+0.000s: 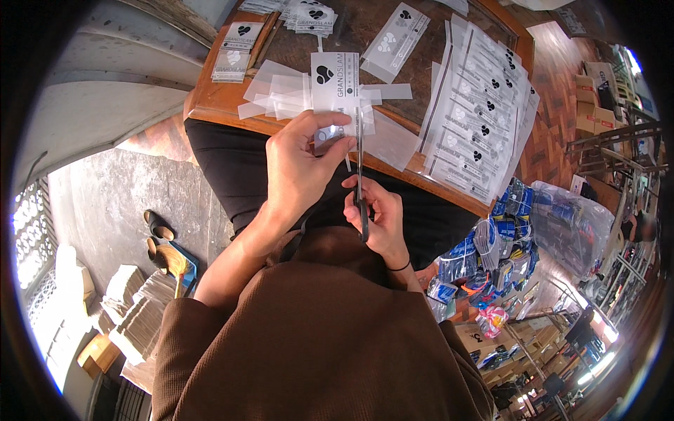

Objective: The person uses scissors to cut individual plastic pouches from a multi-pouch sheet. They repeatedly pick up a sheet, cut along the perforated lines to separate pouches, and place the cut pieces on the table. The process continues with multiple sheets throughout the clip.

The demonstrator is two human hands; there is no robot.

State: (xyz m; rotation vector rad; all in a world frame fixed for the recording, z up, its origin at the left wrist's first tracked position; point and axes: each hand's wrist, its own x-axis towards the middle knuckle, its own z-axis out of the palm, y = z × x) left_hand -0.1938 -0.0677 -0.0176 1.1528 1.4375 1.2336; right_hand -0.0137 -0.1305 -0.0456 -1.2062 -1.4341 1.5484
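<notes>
My left hand (298, 165) pinches a printed translucent label strip (335, 78) between thumb and fingers, over the table's near edge. My right hand (380, 219) grips a pair of dark-handled scissors (363, 209). Their blades point away from me and lie along the strip's right edge; whether they are parted is hard to make out. A narrow offcut hangs just left of the blades. Beneath and beside the strip lie several clear film offcuts (281, 98).
Uncut printed sheets (474, 112) are layered on the right of the wooden table (203, 105). Cut labels stand in piles (309, 17) at the far left, and one larger piece (397, 42) lies at the back. Plastic-wrapped bundles (484, 245) sit on the floor at right; sandals (159, 226) lie at left.
</notes>
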